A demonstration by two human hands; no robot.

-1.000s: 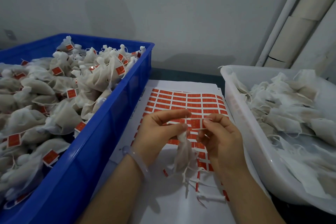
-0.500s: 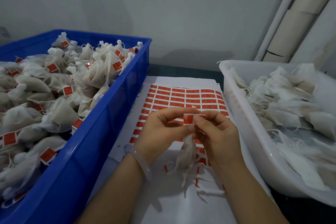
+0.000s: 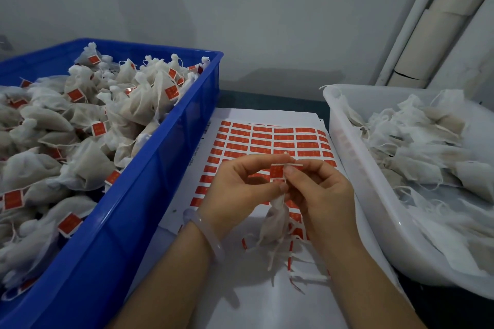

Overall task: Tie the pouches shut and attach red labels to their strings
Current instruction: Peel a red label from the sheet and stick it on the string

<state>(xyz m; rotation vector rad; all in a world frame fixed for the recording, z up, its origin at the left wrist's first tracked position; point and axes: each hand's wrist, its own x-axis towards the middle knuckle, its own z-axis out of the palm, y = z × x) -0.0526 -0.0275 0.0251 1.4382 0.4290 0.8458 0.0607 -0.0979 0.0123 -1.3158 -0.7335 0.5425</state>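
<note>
My left hand (image 3: 238, 189) and right hand (image 3: 323, 195) meet above the middle of the label sheet (image 3: 270, 141), fingertips touching. Both grips are closed on the same small thing: a red label (image 3: 276, 171), pinched from the left by my left thumb and forefinger and from the right by my right thumb and forefinger. It stands upright between them with its red face toward me, and a thin white strip sticks out to its right over my right forefinger.

The pouch (image 3: 275, 224) hangs straight below the label, between my two palms and clear of the sheet, its gathered neck running up into my fingers. The string that joins it to the label is mostly hidden there, so I cannot tell how the label sits on it.

A pale bracelet (image 3: 213, 238) sits on my left wrist. Loose white strips (image 3: 307, 276) lie on the sheet under the pouch.

On the bench (image 3: 267, 99) the blue crate (image 3: 160, 157) stands just left of the sheet, heaped with tied pouches (image 3: 88, 165) bearing red labels. The white tub (image 3: 355, 168) stands just right of it, holding unlabelled pouches (image 3: 427, 157).
</note>
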